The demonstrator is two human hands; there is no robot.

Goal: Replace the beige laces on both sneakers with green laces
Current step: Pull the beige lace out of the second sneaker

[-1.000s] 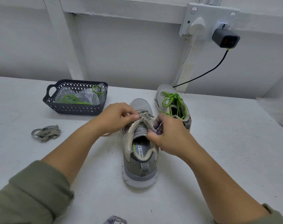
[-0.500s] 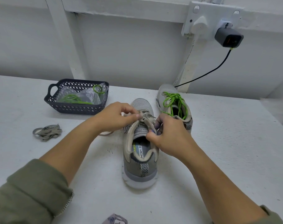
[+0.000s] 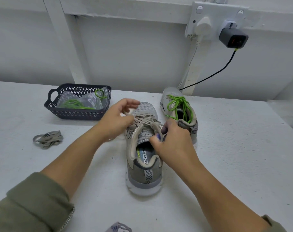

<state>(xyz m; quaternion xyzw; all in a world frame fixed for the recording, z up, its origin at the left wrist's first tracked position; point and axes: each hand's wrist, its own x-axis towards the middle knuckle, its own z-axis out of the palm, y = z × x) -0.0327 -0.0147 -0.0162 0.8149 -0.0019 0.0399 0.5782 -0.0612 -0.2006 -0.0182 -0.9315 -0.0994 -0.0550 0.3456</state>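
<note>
The beige laces (image 3: 145, 120) crossed the near sneaker (image 3: 145, 174) on the worktop (image 3: 234, 156), its long axis running away from us, toe far. Our right grip (image 3: 175, 144) clenched its right collar. Our left grip (image 3: 116, 118), at the laces' left side, was blurred, so we could not tell its hold. The basket (image 3: 79, 114) beyond held bagged green laces (image 3: 73, 103).

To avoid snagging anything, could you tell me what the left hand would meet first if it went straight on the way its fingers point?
Most likely the toe of the near sneaker, just beyond the fingertips of the left hand; height is unclear, so it might pass over.
</note>
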